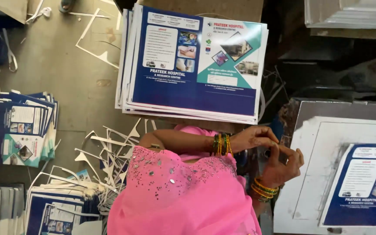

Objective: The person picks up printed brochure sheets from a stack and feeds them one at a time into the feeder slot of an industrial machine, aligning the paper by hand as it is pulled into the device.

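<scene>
My left hand (252, 138), with green and gold bangles on its wrist, reaches in from the left over my pink, sequinned garment (175, 196). Its fingers are curled. My right hand (285, 164), with orange and gold bangles, comes up from below, and its fingertips pinch at the fingertips of my left hand. I see nothing held in either hand. Just above the hands lies a thick stack of blue, white and teal printed sheets (192, 65). Right of the hands, a single printed sheet (364, 187) lies on a white board (314, 174).
More stacks of the same printed sheets lie on the grey floor at the left (22, 126) and at the bottom left (57, 213). White paper trimmings (109, 152) are strewn between them. Dark machine parts (318, 74) and a metal tray (353, 15) stand at the upper right.
</scene>
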